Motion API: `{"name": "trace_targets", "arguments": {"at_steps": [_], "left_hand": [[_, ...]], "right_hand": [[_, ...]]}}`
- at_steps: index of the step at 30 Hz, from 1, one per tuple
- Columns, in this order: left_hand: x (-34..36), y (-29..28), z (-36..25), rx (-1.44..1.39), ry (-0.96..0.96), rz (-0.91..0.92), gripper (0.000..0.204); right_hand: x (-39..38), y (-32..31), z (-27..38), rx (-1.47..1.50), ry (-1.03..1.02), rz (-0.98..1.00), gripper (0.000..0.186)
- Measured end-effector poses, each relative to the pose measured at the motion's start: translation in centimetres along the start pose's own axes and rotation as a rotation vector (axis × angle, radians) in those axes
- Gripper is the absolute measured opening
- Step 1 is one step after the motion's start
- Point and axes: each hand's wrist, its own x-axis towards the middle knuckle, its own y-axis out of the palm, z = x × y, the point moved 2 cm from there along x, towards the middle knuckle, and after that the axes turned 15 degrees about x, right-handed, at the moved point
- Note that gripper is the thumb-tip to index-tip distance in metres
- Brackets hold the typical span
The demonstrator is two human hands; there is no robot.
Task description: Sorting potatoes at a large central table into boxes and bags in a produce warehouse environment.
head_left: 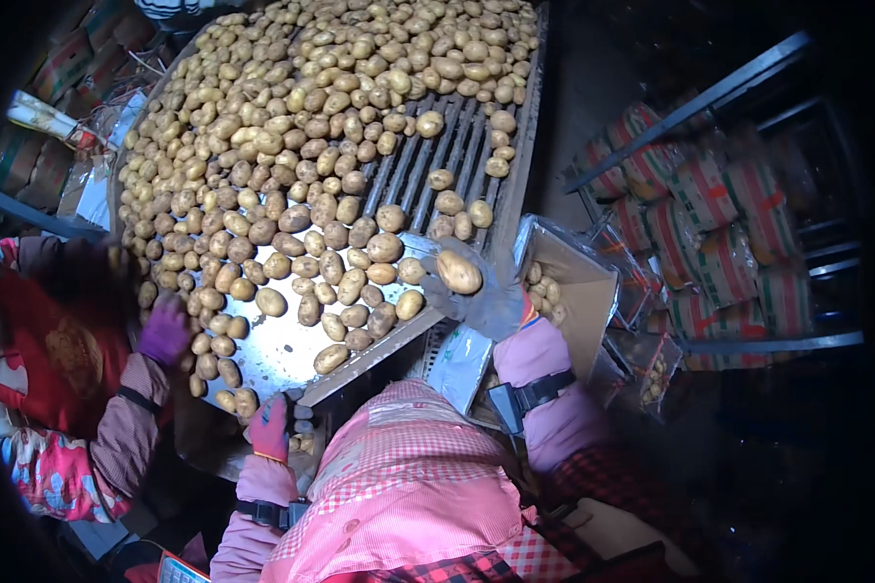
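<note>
My right hand (493, 303), in a grey glove, grips a large yellowish potato (459, 272) at the right front corner of the sorting table. Below it stands an open cardboard box (585, 291) holding potatoes. My left hand (270, 428), in a pink glove with grey fingertips, is at the front edge of the metal tray (284, 342), close to a few potatoes (237, 401). Its fingers point right and look slightly apart, with nothing visible in them. Some potatoes (302, 443) lie below that hand, partly hidden. A large heap of potatoes (292, 107) covers the table behind.
A slatted metal grate (420, 170) shows between the potatoes. On the left, a co-worker's purple-gloved hand (165, 328) is at the heap's edge. Stacked striped cartons (705, 219) stand at right behind a blue metal rail (690, 112). A bag of potatoes (654, 379) sits beside the open box.
</note>
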Motion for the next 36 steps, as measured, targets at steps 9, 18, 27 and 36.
{"name": "trace_targets", "arguments": {"at_steps": [9, 18, 27, 36], "left_hand": [[0.4, -0.2, 0.3, 0.031, -0.017, 0.001, 0.036], [0.0, -0.3, -0.1, 0.074, 0.035, -0.052, 0.037], [0.2, -0.3, 0.4, 0.046, 0.024, -0.028, 0.042], [0.3, -0.6, 1.1, 0.071, 0.052, -0.095, 0.029]], "right_hand": [[-2.5, 0.4, 0.8, 0.028, -0.096, -0.079, 0.068], [-3.7, -9.8, 3.4, 0.265, -0.199, -0.290, 0.033], [-4.6, -11.7, 12.7, -0.057, -0.796, -0.683, 0.044], [14.4, 0.8, -7.0, -2.049, 0.039, -0.503, 0.073]]}}
